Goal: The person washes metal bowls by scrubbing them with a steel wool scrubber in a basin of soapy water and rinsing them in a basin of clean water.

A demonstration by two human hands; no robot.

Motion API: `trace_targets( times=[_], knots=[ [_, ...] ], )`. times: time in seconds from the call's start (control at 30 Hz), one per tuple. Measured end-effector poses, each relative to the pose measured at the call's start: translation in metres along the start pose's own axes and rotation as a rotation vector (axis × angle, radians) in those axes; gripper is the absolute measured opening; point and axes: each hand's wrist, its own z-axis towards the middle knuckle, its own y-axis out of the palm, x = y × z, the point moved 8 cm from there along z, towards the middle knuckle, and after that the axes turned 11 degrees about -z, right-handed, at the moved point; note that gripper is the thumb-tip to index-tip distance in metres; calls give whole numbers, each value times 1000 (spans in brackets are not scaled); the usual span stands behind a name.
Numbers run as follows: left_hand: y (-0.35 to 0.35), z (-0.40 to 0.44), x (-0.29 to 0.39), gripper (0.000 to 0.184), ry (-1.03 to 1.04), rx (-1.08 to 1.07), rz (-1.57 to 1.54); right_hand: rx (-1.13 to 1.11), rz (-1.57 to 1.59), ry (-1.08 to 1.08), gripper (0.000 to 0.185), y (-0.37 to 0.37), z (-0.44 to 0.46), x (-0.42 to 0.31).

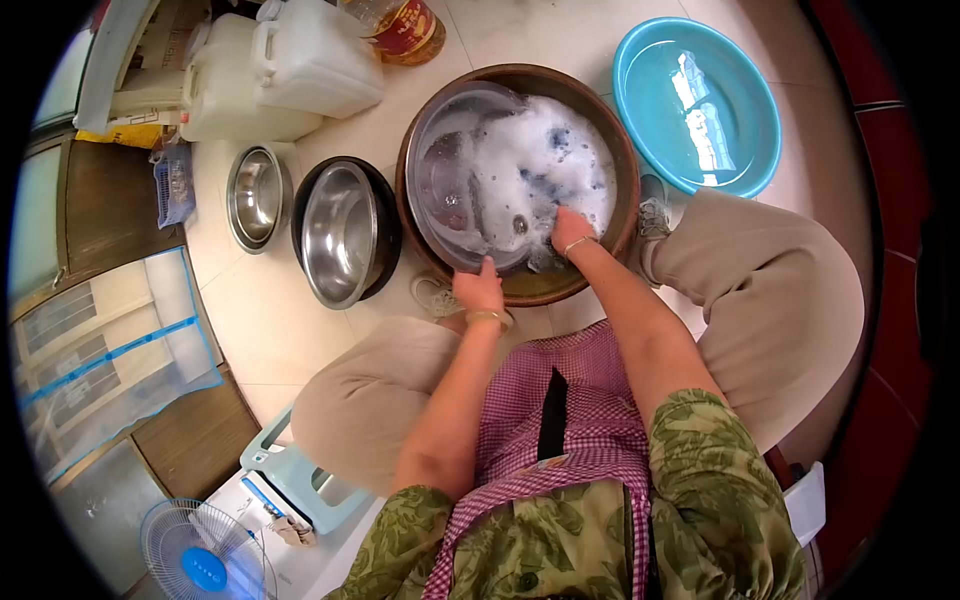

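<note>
A large brown basin (628,215) on the floor between my feet holds foamy water (545,140). Inside it lies a greyish, see-through-looking bowl (432,150), tilted, with suds over its right part. My left hand (478,290) is closed on the near rim of this bowl, its index finger stretched along the inner side. In the suds at the near right, my right hand (572,228) is closed with its fingertips down in the foam. What it holds, if anything, is hidden.
Left of the basin stand a steel bowl in a black one (340,235) and a smaller steel bowl (256,200). A turquoise basin (625,80) with water stands at the far right. White jugs (320,60) and an oil bottle (405,30) are behind. A fan (205,565) stands near left.
</note>
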Motion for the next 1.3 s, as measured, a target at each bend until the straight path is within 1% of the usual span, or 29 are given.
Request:
trace_targets(
  times=[0.03, 0.07, 0.1, 0.13, 0.17, 0.2, 0.3, 0.33, 0.4, 0.43, 0.47, 0.5, 0.57, 0.6, 0.67, 0.7, 0.73, 0.77, 0.8, 0.87, 0.9, 0.97, 1.03, 1.07, 1.13, 1.2, 1.3],
  knots=[
    [1, 3, 5, 48, -127, 3, -24, -41, -13, 5, 30, 2, 4, 1],
    [-8, 28, 21, 35, 243, 77, 505, -86, -26, 6, 33, 6, 5, -1],
    [-11, 32, 57, 32, 381, 60, 444, -127, -36, -10, 37, 4, 2, -4],
    [-12, 28, 108, 31, 524, 41, 378, -161, -44, -24, 41, -7, 0, -7],
    [-14, 28, 148, 31, 483, 43, 427, -196, -52, -39, 45, -12, -1, -9],
    [-16, 26, 170, 31, 439, 47, 477, -227, -35, -45, 54, -12, 0, -8],
    [-28, 11, 170, 33, 490, 193, 375, -66, -14, -82, 50, -24, -2, -13],
    [-27, 0, 157, 28, 396, 145, 376, -50, -19, -87, 49, -24, -2, -14],
    [-28, 4, 102, 24, 426, 157, 341, -25, -29, -90, 47, -21, 0, -15],
    [-27, 0, 100, 23, 439, 164, 321, -44, -58, -80, 46, -21, 2, -15],
    [-24, 5, 101, 23, 454, 90, 257, -64, -90, -72, 44, -22, 5, -14],
    [-21, 4, 124, 22, 527, 54, 238, -86, -122, -65, 43, -24, 7, -13],
    [-15, 7, 167, 20, 674, -20, 196, -57, -84, -84, 43, -39, 7, -11],
    [-13, 9, 176, 16, 666, -43, 230, -42, -66, -95, 43, -49, 4, -11],
    [-11, 11, 192, 10, 658, -81, 294, -7, -40, -60, 37, -76, 2, -8],
    [-12, 3, 201, 8, 735, -88, 336, 12, -28, -46, 37, -86, 1, -8],
    [-13, -8, 208, 8, 812, -95, 378, 203, 60, -49, 46, -107, -3, -9],
    [-15, -19, 213, 9, 886, -103, 422, 356, 135, -82, 53, -127, -5, -12],
    [-19, -25, 214, 14, 875, -155, 394, 508, 209, -114, 62, -154, -11, -13],
    [-25, -41, 224, 13, 1091, -182, 432, 710, 294, -227, 74, -211, -38, -31],
    [-29, -49, 229, 13, 1200, -190, 449, 828, 273, -371, 83, -231, -43, -40],
    [-34, -67, 242, 14, 1350, -237, 540, 774, 286, -611, 80, -267, -60, -61],
    [-41, -83, 250, 15, 1463, -274, 617, 692, 103, -676, 71, -280, -61, -76],
    [-48, -89, 258, 16, 1496, -263, 605, 655, 12, -737, 60, -284, -67, -83],
    [-63, -99, 271, 17, 1562, -239, 587, 726, -66, -817, 57, -296, -85, -94],
    [-77, -105, 282, 14, 1569, -224, 612, 817, -136, -858, 52, -307, -107, -106],
    [-93, -110, 293, 12, 1611, -175, 644, 922, -93, -974, 47, -330, -142, -117]
  ],
)
